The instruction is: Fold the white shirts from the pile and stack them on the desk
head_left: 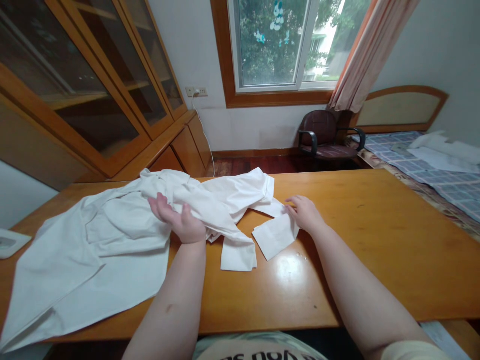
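A white shirt (112,235) lies crumpled across the left half of a wooden table (375,240), its sleeves trailing toward the middle. My left hand (178,217) hovers over the bunched cloth, palm up with fingers spread, holding nothing. My right hand (305,212) rests palm down with fingers spread on the end of one sleeve, next to its cuff (275,235). A second cuff (239,255) lies flat on the table between my arms.
A white object (9,242) sits at the table's far left edge. Beyond the table stand a dark armchair (326,135), a glass-fronted wooden cabinet (93,90) on the left, and a bed with a checked cover (442,170) on the right. A window is behind.
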Demonstrator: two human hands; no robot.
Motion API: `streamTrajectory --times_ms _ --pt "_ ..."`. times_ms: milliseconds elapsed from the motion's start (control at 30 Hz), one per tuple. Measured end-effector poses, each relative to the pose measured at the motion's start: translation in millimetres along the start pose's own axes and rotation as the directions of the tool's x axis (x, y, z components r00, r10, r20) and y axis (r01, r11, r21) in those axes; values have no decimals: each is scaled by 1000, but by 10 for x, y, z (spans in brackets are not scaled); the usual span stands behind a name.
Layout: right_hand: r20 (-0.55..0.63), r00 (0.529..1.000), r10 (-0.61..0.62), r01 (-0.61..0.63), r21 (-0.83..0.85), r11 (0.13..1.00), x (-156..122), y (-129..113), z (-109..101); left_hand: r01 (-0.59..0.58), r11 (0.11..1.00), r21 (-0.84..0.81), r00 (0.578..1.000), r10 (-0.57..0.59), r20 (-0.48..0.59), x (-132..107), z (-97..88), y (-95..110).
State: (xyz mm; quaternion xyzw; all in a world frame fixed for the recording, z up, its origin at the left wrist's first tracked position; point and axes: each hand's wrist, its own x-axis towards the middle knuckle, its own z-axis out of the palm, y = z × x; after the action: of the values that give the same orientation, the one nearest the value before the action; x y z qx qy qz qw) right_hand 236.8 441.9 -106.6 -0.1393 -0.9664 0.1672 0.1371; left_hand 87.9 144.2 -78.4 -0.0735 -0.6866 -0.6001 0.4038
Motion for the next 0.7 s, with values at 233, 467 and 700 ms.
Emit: streamTrajectory --times_ms 233,467,700 --pt "248 967 -64 77 -45 996 -63 -176 194 -683 701 205 516 264 815 -333 87 284" --pt "210 977 -41 46 -21 999 -11 -181 207 -642 679 357 545 77 835 -373 160 166" --pt "73 993 88 -103 246 964 -15 -88 190 -581 692 428 610 23 792 -228 113 177"
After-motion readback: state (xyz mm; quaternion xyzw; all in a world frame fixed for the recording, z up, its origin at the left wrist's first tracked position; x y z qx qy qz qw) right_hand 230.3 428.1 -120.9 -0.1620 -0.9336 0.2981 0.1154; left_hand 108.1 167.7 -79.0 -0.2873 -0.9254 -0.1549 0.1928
